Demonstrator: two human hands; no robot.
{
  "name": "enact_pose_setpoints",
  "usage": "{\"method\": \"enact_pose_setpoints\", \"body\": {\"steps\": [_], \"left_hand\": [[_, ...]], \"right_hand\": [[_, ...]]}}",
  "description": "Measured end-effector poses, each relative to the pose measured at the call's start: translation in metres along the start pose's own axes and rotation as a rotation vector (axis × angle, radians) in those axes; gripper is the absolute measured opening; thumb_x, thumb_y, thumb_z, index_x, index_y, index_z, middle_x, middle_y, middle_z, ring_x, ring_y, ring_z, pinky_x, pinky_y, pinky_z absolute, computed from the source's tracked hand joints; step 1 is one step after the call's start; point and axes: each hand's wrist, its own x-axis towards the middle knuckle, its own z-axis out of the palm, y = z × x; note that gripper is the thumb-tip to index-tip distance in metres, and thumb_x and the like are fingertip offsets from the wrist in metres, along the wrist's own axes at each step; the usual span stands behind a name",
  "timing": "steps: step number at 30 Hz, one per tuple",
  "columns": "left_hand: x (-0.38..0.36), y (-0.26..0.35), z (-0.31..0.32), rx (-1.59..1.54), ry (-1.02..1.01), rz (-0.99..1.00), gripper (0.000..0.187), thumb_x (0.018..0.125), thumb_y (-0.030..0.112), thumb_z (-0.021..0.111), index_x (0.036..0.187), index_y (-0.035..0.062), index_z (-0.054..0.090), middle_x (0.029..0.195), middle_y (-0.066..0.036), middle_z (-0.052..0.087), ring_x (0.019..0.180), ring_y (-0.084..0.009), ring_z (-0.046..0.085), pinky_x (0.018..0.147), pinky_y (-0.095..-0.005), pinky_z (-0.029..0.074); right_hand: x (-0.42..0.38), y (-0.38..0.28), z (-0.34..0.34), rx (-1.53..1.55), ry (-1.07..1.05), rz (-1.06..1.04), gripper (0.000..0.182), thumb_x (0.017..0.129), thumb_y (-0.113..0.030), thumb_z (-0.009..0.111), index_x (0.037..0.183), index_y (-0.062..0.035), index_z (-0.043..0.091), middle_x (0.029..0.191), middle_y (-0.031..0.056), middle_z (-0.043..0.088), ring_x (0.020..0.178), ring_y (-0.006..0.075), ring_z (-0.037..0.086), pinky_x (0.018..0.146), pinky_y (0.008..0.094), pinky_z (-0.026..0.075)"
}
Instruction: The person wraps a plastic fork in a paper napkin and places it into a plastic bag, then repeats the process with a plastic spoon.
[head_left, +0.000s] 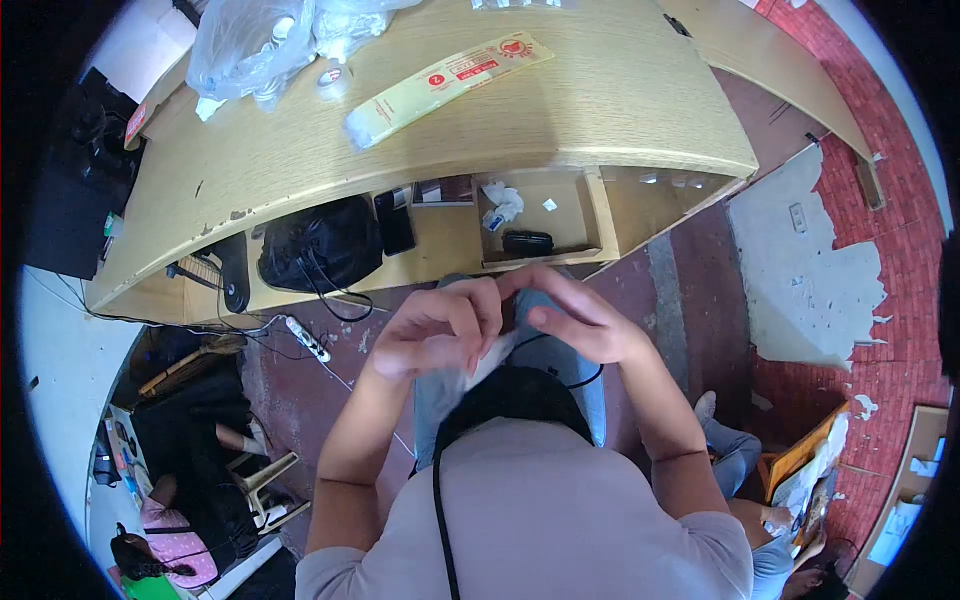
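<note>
My left hand [440, 330] is closed in a pinch on a small clear plastic bag [487, 362], which hangs crumpled above my lap. My right hand [580, 315] is held close beside it, its index finger reaching across to the left fingertips and its thumb apart from the fingers. Nothing shows between the right thumb and fingers. Part of the plastic is hidden behind the left fingers. Both hands are in front of the desk's open drawer [590, 215].
On the desk [620, 100] lie a long yellow packet [450, 88], a tape roll [333, 80] and plastic bags [250, 50]. Below are a black bag [320, 245], a phone [395, 222] and a black case [527, 243]. A power strip [307, 338] is on the floor. Other people sit at both sides.
</note>
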Motion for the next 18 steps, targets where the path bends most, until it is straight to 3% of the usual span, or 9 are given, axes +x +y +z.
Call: {"method": "enact_pose_setpoints", "body": {"steps": [2, 4, 6, 8, 10, 12, 18], "left_hand": [[0.001, 0.001, 0.000, -0.033, -0.063, -0.018, 0.018, 0.068, 0.024, 0.057, 0.071, 0.0067, 0.058, 0.082, -0.010, 0.049, 0.075, -0.0173, 0.044, 0.073, -0.0260, 0.035], [0.001, 0.002, 0.000, -0.239, -0.031, -0.118, 0.018, 0.069, 0.026, 0.056, 0.067, 0.0077, 0.054, 0.086, -0.010, 0.046, 0.073, -0.0168, 0.041, 0.071, -0.0254, 0.032], [0.002, 0.003, 0.000, -0.292, 0.008, -0.136, 0.020, 0.070, 0.027, 0.055, 0.066, 0.0081, 0.052, 0.089, -0.010, 0.045, 0.074, -0.0166, 0.039, 0.071, -0.0252, 0.031], [0.005, 0.002, 0.000, -0.345, 0.048, -0.155, 0.021, 0.071, 0.028, 0.055, 0.065, 0.0086, 0.051, 0.093, -0.010, 0.043, 0.074, -0.0163, 0.038, 0.071, -0.0251, 0.031], [0.008, -0.002, -0.002, -0.428, 0.094, -0.123, 0.027, 0.074, 0.032, 0.054, 0.063, 0.0085, 0.048, 0.098, -0.012, 0.042, 0.081, -0.0174, 0.038, 0.071, -0.0246, 0.030], [0.012, -0.001, -0.003, -0.405, 0.069, -0.124, 0.030, 0.076, 0.034, 0.053, 0.063, 0.0083, 0.047, 0.099, -0.012, 0.041, 0.085, -0.0183, 0.038, 0.073, -0.0255, 0.030], [0.029, 0.011, -0.003, -0.324, 0.018, -0.167, 0.036, 0.079, 0.037, 0.052, 0.062, 0.0071, 0.044, 0.095, -0.015, 0.042, 0.097, -0.0224, 0.039, 0.085, -0.0311, 0.031]], "right_hand": [[0.002, 0.005, 0.004, 0.117, -0.037, 0.015, 0.026, 0.093, -0.016, 0.051, 0.111, 0.0014, 0.053, 0.110, 0.0122, 0.056, 0.103, 0.0178, 0.052, 0.087, 0.0303, 0.041], [0.002, 0.016, 0.007, 0.014, -0.249, 0.012, 0.030, 0.090, -0.017, 0.056, 0.114, 0.0004, 0.050, 0.112, 0.0105, 0.056, 0.100, 0.0184, 0.054, 0.086, 0.0301, 0.042], [0.000, 0.030, 0.024, 0.094, -0.242, -0.008, 0.034, 0.087, -0.019, 0.062, 0.114, -0.0011, 0.050, 0.106, 0.0077, 0.057, 0.094, 0.0172, 0.055, 0.083, 0.0303, 0.044], [-0.002, 0.025, 0.037, 0.404, -0.141, 0.120, 0.032, 0.085, -0.019, 0.066, 0.108, -0.0008, 0.054, 0.097, 0.0055, 0.058, 0.089, 0.0161, 0.055, 0.079, 0.0292, 0.044], [-0.001, 0.026, 0.040, 0.260, -0.056, 0.091, 0.031, 0.081, -0.019, 0.069, 0.102, -0.0008, 0.055, 0.091, 0.0061, 0.057, 0.084, 0.0168, 0.054, 0.077, 0.0285, 0.044], [0.002, 0.032, 0.040, -0.043, 0.015, -0.081, 0.033, 0.078, -0.019, 0.072, 0.101, -0.0012, 0.055, 0.091, 0.0075, 0.057, 0.082, 0.0189, 0.054, 0.077, 0.0294, 0.044], [0.003, 0.022, 0.041, -0.030, 0.086, -0.116, 0.031, 0.079, -0.016, 0.071, 0.101, 0.0002, 0.056, 0.093, 0.0083, 0.061, 0.088, 0.0183, 0.057, 0.078, 0.0301, 0.044]]}}
